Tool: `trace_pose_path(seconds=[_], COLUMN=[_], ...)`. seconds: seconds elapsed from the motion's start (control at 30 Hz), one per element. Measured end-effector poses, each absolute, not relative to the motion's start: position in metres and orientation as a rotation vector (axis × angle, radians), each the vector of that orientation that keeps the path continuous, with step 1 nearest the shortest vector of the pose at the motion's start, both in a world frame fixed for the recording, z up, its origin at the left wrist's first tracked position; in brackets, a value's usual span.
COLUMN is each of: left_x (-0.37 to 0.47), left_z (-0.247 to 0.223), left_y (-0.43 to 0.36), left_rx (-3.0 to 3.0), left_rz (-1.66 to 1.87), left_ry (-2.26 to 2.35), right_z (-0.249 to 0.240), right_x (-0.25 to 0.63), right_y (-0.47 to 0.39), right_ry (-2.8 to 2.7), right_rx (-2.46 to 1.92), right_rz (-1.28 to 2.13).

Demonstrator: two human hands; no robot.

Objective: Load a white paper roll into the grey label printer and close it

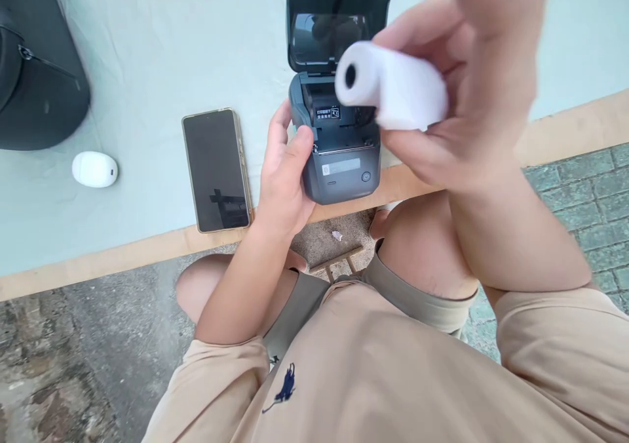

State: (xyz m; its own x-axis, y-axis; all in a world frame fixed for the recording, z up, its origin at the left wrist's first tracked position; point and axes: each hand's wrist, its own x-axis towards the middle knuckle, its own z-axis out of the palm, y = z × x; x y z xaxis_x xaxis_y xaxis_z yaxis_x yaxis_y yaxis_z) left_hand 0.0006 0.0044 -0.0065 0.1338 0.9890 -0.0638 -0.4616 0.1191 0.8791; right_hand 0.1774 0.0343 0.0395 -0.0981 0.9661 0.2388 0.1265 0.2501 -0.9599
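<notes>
Right now a white paper roll sits pinched in the right hand, thumb under it and fingers curled over its far end, with the dark hole of its core facing left. The roll is held up in the air, in front of and just above the open bay of a small dark grey printer, and it is blurred, as is the hand around it. The printer stands at the near edge of a table, its lid swung up and back so the glossy inside of the lid faces the camera. A pale label and a round button show on the printer's near face.

The left hand grips the printer's left side, thumb laid along the top left corner and the fingers wrapped out of sight behind the body.

Just left of that hand a phone lies flat with its dark screen up, close to the hand but not touching it. Farther left rests a small white oval device, and beyond it, at the far left corner, part of a black bag. All of these lie on a pale green cloth that covers the table, whose bare wooden edge runs along the near side.

Below the table are the person's bare knees, tan shorts and a beige shirt with a small dark emblem, over rough stone paving.
</notes>
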Motion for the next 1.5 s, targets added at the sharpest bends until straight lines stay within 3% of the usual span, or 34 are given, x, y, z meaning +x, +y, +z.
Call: trace_pose_path(seconds=[0.2, 0.67, 0.83, 1.03, 1.27, 1.5], left_x=[0.003, 0.004, 0.002, 0.000, -0.001, -0.004], left_z=[-0.009, 0.000, -0.001, 0.000, -0.003, -0.007], left_y=[0.003, 0.002, 0.001, 0.000, 0.001, -0.001], left_rx=[0.809, 0.745, 0.754, 0.899, 0.943, 1.118], left_rz=[1.279, 1.277, 1.280, 1.197, 1.189, 1.159], left_ry=[0.828, 0.738, 0.709, 0.859, 0.857, 0.840], right_z=[0.045, 0.038, 0.036, 0.041, 0.046, 0.054], right_x=[0.170, 0.175, 0.174, 0.179, 0.187, 0.177], right_y=[0.034, 0.025, 0.018, 0.016, 0.022, 0.024], right_ry=[-2.184, -2.210, -2.296, -2.216, -2.137, -1.779], right_rx=[-1.013, -1.002, -0.723, -1.117, -1.121, -1.227], right_rz=[0.331, -0.022, 0.021, 0.028, 0.107, 0.396])
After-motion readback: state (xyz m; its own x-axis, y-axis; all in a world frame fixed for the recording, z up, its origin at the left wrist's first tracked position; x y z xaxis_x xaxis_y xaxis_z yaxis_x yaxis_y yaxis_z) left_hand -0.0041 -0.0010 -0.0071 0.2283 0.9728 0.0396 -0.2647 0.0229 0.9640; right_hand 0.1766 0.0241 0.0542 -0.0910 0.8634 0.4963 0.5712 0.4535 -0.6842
